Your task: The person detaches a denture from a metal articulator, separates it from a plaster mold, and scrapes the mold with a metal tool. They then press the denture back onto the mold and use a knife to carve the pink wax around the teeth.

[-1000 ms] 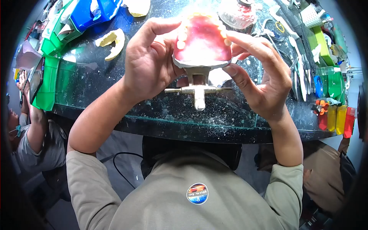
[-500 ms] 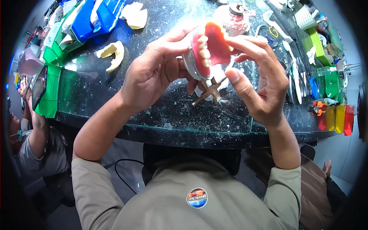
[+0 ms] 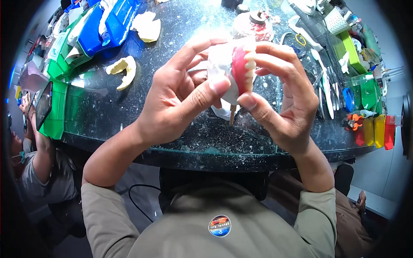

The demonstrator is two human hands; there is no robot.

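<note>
A pink denture point(image 3: 241, 71) with a row of ivory teeth sits against a white plaster dental cast point(image 3: 220, 62), turned side-on above the bench. My left hand point(image 3: 174, 96) is closed on the plaster, its thumb pressed on the near side and its fingers behind. My right hand point(image 3: 290, 96) grips the denture at its tooth side, with the thumb at the lower end and fingertips at the upper end. Just below the cast a brass-coloured metal piece point(image 3: 232, 114) shows in part. Close by it is a white piece point(image 3: 221, 111), partly hidden.
A cream horseshoe-shaped cast point(image 3: 129, 74) and a broken plaster chunk point(image 3: 147, 26) lie on the left. Beyond my hands stands a pink-and-white model point(image 3: 258, 30). Blue bins point(image 3: 122, 26) and a green bin point(image 3: 60, 112) line the left; hand tools point(image 3: 329, 92) lie right. A co-worker's arm point(image 3: 41, 146) is far left.
The cast and denture have rotated, so the teeth now face right and the white plaster side shows. My left thumb has come round onto the plaster. The brass-coloured cross shape is now mostly hidden.
</note>
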